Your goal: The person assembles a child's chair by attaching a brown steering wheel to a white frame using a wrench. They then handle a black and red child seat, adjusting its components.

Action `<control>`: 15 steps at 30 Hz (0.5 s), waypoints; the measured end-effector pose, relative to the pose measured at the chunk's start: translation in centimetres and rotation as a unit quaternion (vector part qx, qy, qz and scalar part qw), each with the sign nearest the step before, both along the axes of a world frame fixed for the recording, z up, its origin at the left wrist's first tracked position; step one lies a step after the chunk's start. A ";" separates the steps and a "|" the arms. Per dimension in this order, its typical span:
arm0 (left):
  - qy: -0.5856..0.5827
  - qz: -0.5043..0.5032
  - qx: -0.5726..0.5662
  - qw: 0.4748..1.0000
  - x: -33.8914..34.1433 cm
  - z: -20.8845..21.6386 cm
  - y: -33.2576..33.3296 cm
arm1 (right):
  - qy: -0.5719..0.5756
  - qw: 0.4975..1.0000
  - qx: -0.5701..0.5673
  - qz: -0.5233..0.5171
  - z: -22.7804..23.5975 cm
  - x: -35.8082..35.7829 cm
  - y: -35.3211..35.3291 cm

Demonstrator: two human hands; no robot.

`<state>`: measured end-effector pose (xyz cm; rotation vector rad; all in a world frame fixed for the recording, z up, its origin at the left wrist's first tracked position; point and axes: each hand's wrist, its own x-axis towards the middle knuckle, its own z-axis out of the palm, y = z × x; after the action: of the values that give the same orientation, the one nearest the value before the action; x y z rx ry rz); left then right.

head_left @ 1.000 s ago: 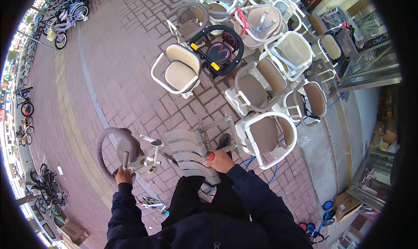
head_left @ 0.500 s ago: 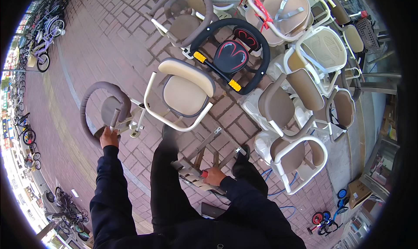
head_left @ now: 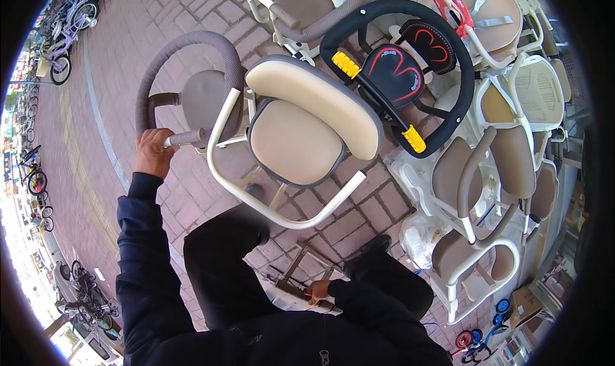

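My left hand (head_left: 154, 153) is wrapped round the short padded bar at the open front of a brown child bike seat (head_left: 204, 100) with a thick textured ring guard. Right beside it stands a beige child bike seat (head_left: 298, 142) with a white tubular frame, apart from my hands. Low between my legs, my right hand (head_left: 320, 292) is closed round something red, of which only a small part shows. It is at a worn low stool-like frame (head_left: 296, 267); what the red thing is cannot be told.
A black child seat with yellow grips (head_left: 391, 74) stands ahead. More brown and white child seats (head_left: 490, 167) crowd the right side, some with plastic wrap (head_left: 419, 241). Bicycles (head_left: 73, 36) line the far left. A small bike with blue wheels (head_left: 500, 315) is at the lower right.
My view has come lower and closer to the seats. The ring-guard seat has moved up beside the beige seat, with my left hand still on its bar. My right hand remains at the stool-like frame.
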<state>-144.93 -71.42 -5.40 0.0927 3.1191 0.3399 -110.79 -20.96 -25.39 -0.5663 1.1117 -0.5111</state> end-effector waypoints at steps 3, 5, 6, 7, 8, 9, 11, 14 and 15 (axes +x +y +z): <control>0.056 -0.009 -0.024 0.998 -0.1 -0.3 -0.1 | 0.025 0.999 -0.037 0.025 -2.1 -1.7 -1.5; 0.074 0.003 -0.043 0.996 -0.1 -0.6 0.4 | 0.042 0.995 -0.086 0.007 -3.5 -4.3 -2.0; 0.096 0.008 -0.045 0.994 -0.1 -0.6 0.8 | 0.061 0.992 -0.113 -0.003 -3.9 -5.6 -2.3; 0.084 0.037 -0.060 0.994 0.1 -0.4 1.5 | 0.075 0.988 -0.135 0.006 -4.0 -6.7 -2.6; 0.099 0.068 -0.052 0.991 0.2 -0.2 2.6 | 0.105 0.992 -0.075 -0.002 -3.9 -8.2 -2.6; 0.139 0.060 -0.051 0.987 0.6 0.3 3.9 | 0.147 0.988 -0.046 -0.013 -3.7 -9.7 -2.7; 0.223 -0.071 0.048 0.971 2.5 1.8 7.5 | 0.255 0.966 -0.041 -0.016 -2.1 -12.9 -2.7; 0.024 -0.303 0.140 0.942 5.1 2.0 15.9 | 0.383 0.923 0.036 -0.028 3.1 -16.4 -2.0; -0.061 -0.325 0.098 0.939 5.4 1.6 18.8 | 0.415 0.909 0.025 -0.030 5.4 -17.4 -1.6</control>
<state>-139.48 -52.67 -3.80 1.0216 2.7060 0.5957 -128.16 -22.60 -20.02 -0.7307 1.9525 -0.2843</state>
